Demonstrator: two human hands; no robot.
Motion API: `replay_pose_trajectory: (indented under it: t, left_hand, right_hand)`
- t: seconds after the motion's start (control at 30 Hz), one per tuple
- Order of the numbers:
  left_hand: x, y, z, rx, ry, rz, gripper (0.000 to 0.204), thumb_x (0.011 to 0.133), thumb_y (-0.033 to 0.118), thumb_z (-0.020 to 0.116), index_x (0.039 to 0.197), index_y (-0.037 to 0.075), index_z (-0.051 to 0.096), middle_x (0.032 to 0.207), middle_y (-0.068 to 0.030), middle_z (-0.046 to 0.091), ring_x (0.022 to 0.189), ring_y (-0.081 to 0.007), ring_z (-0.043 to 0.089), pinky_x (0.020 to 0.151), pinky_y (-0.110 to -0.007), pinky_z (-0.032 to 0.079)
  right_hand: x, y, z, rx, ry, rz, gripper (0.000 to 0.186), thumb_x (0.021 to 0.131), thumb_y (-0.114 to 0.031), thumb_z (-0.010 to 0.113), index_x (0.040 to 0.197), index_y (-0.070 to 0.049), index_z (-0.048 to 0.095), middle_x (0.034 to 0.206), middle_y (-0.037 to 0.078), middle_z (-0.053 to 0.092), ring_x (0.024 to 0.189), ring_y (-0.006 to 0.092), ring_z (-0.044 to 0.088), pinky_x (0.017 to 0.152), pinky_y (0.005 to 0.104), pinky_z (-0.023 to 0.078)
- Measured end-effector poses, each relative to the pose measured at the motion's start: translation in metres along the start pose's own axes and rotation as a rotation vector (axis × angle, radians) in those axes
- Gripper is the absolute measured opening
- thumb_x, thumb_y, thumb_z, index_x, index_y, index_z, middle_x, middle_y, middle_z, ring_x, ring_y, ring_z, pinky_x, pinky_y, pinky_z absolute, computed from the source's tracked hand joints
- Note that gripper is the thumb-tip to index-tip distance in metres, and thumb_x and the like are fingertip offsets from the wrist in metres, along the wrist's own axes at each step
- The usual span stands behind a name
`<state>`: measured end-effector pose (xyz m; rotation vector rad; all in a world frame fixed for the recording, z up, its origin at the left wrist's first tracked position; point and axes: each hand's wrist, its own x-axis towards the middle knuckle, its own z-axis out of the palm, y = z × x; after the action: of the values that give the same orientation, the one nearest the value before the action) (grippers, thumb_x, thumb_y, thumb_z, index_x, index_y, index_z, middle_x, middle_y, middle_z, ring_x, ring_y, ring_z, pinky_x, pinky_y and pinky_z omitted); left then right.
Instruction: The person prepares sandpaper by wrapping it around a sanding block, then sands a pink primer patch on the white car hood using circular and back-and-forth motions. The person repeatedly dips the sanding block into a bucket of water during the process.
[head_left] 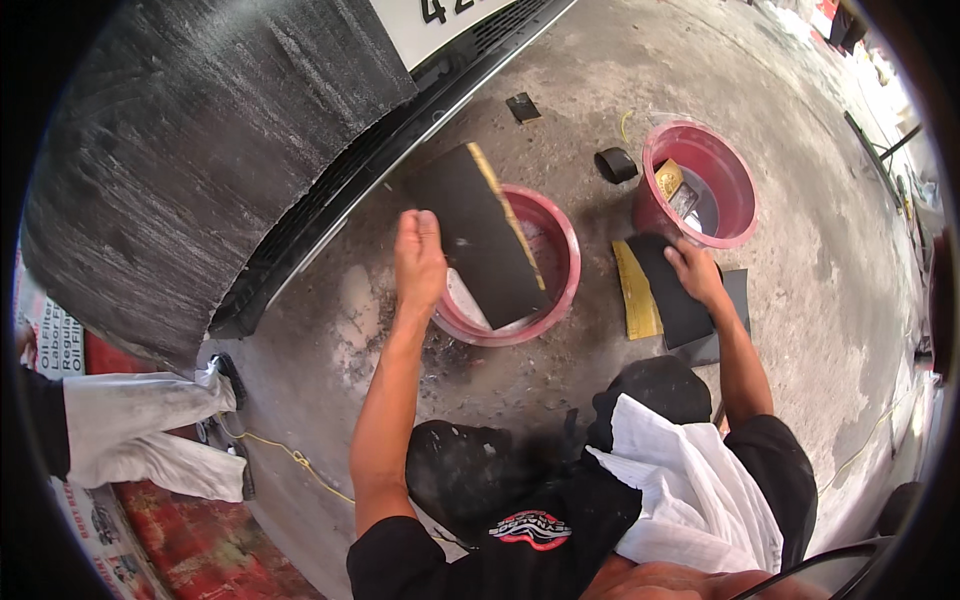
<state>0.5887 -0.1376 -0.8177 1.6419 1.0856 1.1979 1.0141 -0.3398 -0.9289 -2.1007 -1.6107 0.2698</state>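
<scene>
A dark sandpaper sheet (pixel 478 235) hangs over the nearer red bucket (pixel 562 262), pinched at its edge by the left hand (pixel 419 258), fingers pressed together on it, in the head camera's view. The right hand (pixel 694 273) rests with fingers spread flat on a second black sheet (pixel 672 290) lying on the concrete floor (pixel 560 120) beside a yellow-backed sheet (pixel 633 292), near the farther red bucket (pixel 742 190). A scuffed black bumper (pixel 190 150) looms at left. Judged from here, keeping the sheet over the bucket catches drips.
</scene>
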Motion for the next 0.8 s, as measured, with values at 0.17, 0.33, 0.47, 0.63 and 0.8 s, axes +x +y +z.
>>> replay_pose_trajectory:
  t: [0.17, 0.33, 0.47, 0.63, 0.8]
  left_hand:
    - [-0.012, 0.03, 0.021, -0.121, -0.168, -0.176, 0.027, 0.114, 0.029, 0.048, 0.109, 0.005, 0.059, 0.091, 0.0011, 0.062, 0.077, -0.0065, 0.058, 0.065, -0.025, 0.053]
    - [-0.017, 0.043, 0.023, -0.029, -0.188, -0.021, 0.028, 0.111, 0.027, 0.056, 0.116, 0.0, 0.063, 0.099, -0.0037, 0.07, 0.079, -0.0082, 0.064, 0.06, -0.026, 0.055]
    - [-0.032, 0.058, 0.031, -0.056, -0.331, -0.05, 0.031, 0.11, 0.03, 0.058, 0.12, 0.0, 0.061, 0.097, -0.0054, 0.069, 0.076, -0.0092, 0.065, 0.063, -0.026, 0.057]
    - [-0.034, 0.076, 0.023, -0.294, -0.422, -0.03, 0.042, 0.108, 0.037, 0.062, 0.128, 0.0, 0.057, 0.104, -0.0059, 0.068, 0.086, -0.0144, 0.071, 0.064, -0.027, 0.06]
    - [-0.036, 0.077, 0.025, -0.235, -0.367, 0.082, 0.048, 0.108, 0.036, 0.063, 0.14, 0.001, 0.054, 0.121, -0.0138, 0.067, 0.118, -0.0305, 0.067, 0.104, -0.041, 0.052]
  right_hand:
    - [-0.006, -0.044, -0.023, -0.295, -0.061, 0.123, 0.034, 0.098, -0.036, 0.07, 0.102, -0.003, 0.07, 0.088, 0.021, 0.074, 0.087, 0.0448, 0.073, 0.078, 0.054, 0.057]
    - [0.016, -0.145, -0.061, 0.245, -0.115, -0.099, 0.055, 0.095, -0.038, 0.074, 0.134, 0.0, 0.066, 0.103, 0.026, 0.075, 0.091, 0.0393, 0.075, 0.081, 0.046, 0.059]
    - [0.065, -0.223, -0.052, 0.755, 0.025, -0.243, 0.067, 0.094, -0.036, 0.079, 0.147, -0.001, 0.056, 0.118, 0.019, 0.071, 0.1, 0.0249, 0.071, 0.086, 0.0386, 0.057]
    - [0.087, -0.245, -0.045, 0.862, 0.025, -0.109, 0.044, 0.094, -0.02, 0.081, 0.129, 0.001, 0.066, 0.109, 0.009, 0.066, 0.089, 0.0142, 0.065, 0.08, 0.0314, 0.055]
    - [0.071, -0.252, -0.023, 1.304, -0.344, 0.051, 0.012, 0.104, -0.015, 0.067, 0.108, -0.007, 0.06, 0.087, 0.0, 0.064, 0.078, 0.007, 0.06, 0.062, 0.0236, 0.05]
